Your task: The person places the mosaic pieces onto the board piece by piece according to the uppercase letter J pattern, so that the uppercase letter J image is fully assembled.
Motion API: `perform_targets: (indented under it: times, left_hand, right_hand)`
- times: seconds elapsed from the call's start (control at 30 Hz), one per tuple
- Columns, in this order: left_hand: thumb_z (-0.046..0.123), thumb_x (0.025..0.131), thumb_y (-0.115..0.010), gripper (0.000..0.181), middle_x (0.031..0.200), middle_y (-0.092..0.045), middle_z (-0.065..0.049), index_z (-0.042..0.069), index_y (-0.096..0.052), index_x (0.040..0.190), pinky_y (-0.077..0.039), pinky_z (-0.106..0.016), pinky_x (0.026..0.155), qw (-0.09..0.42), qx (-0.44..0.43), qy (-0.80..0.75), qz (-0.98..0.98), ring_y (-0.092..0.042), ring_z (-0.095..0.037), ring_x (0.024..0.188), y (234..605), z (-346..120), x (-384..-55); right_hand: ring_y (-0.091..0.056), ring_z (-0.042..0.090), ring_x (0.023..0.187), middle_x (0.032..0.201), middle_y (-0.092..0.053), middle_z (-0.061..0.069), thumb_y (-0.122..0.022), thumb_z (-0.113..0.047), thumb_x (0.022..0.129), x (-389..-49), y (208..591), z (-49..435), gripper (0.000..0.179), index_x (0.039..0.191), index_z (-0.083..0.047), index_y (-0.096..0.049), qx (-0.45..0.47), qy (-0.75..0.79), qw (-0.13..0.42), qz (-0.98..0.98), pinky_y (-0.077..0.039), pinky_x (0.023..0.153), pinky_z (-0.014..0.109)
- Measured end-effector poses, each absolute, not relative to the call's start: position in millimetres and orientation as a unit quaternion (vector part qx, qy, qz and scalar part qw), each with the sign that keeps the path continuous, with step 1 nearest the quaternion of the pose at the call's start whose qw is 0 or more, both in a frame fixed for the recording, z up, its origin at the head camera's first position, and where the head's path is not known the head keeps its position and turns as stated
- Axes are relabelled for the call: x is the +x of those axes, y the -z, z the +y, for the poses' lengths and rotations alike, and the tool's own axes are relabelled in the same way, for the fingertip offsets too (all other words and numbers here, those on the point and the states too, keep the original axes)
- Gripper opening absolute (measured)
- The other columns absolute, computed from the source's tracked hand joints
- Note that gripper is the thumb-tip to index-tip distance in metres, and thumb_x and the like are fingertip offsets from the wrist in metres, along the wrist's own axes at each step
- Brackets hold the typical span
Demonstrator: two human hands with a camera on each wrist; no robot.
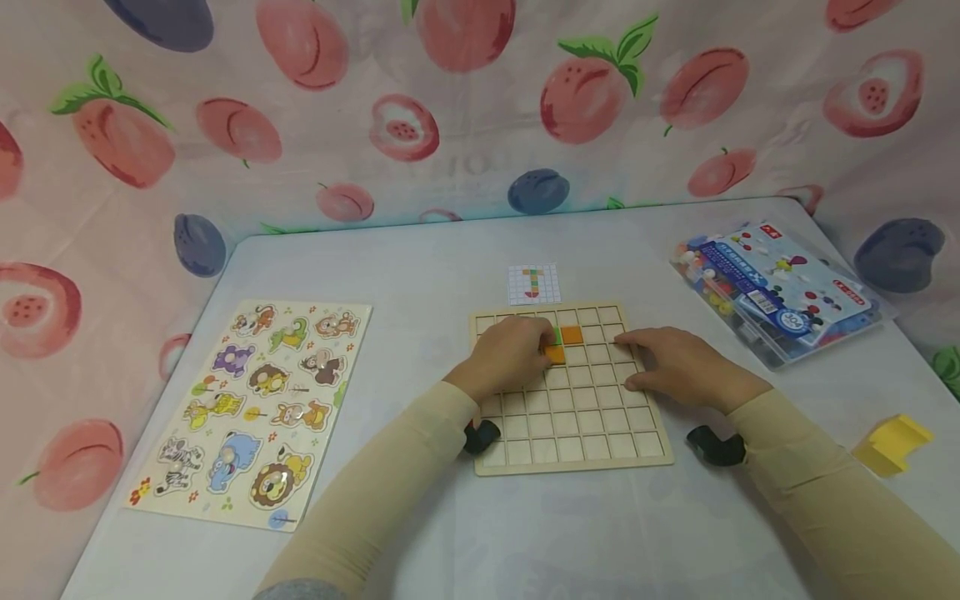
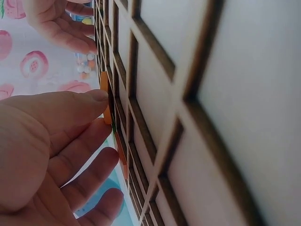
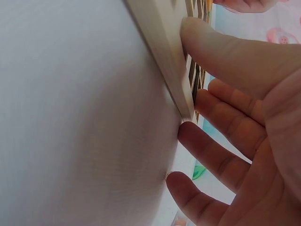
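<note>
A person's left hand (image 1: 510,354) pinched a square orange tile (image 1: 554,356) at its fingertips, just nearer the body than a green tile (image 1: 558,337); seating was unclear. The right hand (image 1: 686,367), farther off, touched the wooden board's (image 1: 573,467) right edge, fingers apart. Grid squares stretched rightward and bodyward.

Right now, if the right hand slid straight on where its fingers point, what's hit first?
Probably the orange square tile right of the green tile on the wooden grid board, with the left hand beyond. The right hand's height is unclear, so it might pass above.
</note>
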State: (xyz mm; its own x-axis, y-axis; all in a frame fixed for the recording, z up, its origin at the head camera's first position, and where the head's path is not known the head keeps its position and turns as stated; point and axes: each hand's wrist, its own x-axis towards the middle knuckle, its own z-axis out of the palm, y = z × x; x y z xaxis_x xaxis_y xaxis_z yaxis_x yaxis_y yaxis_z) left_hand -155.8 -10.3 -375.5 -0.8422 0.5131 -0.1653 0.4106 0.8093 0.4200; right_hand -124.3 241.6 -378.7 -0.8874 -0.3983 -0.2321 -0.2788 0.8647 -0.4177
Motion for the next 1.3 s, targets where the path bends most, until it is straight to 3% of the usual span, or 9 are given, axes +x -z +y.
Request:
perform_targets:
  times: [0.67, 1.3]
  left_hand:
    - [0.02, 0.093, -0.071, 0.023, 0.099, -0.065, 0.005, 0.014, -0.07, 0.115, -0.048, -0.03, 0.082, 0.142, 0.238, -0.187, 0.942, -0.056, -0.014, 0.093, 374, -9, -155]
    - [0.021, 0.095, -0.069, 0.032, 0.124, -0.067, 0.0, 0.015, -0.067, 0.125, -0.046, -0.036, 0.099, 0.162, 0.208, -0.215, 0.94, -0.058, -0.019, 0.116, 366, -37, -154]
  right_hand:
    - [-0.045, 0.048, 0.13, 0.14, -0.052, 0.027, -0.077, -0.025, 0.089, -124, 376, 241, 0.062, 0.14, 0.002, -0.054, -0.18, 0.195, 0.154, 0.952, -0.034, 0.107, 0.061]
    - [-0.046, 0.049, 0.129, 0.14, -0.053, 0.027, -0.078, -0.027, 0.088, -124, 379, 243, 0.064, 0.14, 0.001, -0.054, -0.18, 0.193, 0.152, 0.952, -0.035, 0.105, 0.062]
